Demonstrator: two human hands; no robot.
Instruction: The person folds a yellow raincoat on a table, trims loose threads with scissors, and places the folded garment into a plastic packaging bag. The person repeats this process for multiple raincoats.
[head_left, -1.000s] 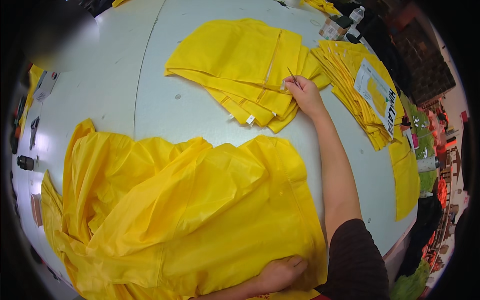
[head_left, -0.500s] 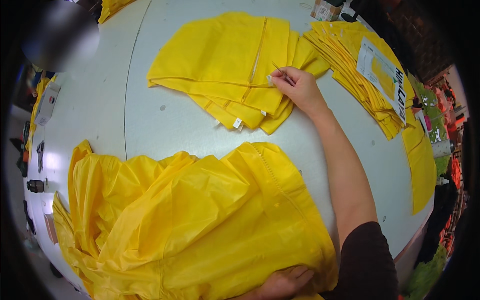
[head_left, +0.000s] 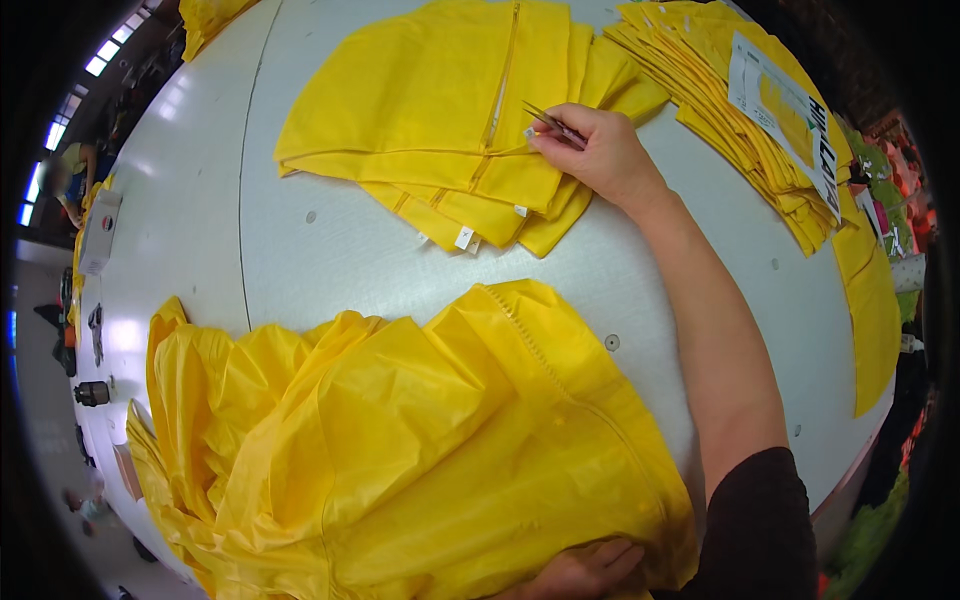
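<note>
Two or three shifts over the last second, mostly of view. Far left rim: a person [head_left: 75, 180] now shows; blurred patch over that corner gone. White box [head_left: 100, 232] and small black cylinder [head_left: 92, 393] sit further in from the rim.

Next, the big glossy yellow garment [head_left: 410, 450], crumpled on the pale table [head_left: 320, 270] right in front of me. Beyond it, the fanned stack of yellow pieces [head_left: 400, 110], now higher in view; white tags [head_left: 465, 238] poke out of its near edge.

My left hand [head_left: 590, 570] lies on the garment's lower right part, fingers bent; can't tell if I'm pinching cloth or only pressing. My right hand [head_left: 605, 150] is at the stack's right side, fingers closed around a pointed metal tool [head_left: 553, 126], tip out to the left. One white tag [head_left: 530, 133] sits by my fingertips; can't tell if it's pinched.

Further right: second yellow pile [head_left: 680, 100] with a printed sheet [head_left: 780, 110] on top. Box and bottle behind it have left the view.

My read: head moved, things didn't; work at the stack stands about where it was.
</note>
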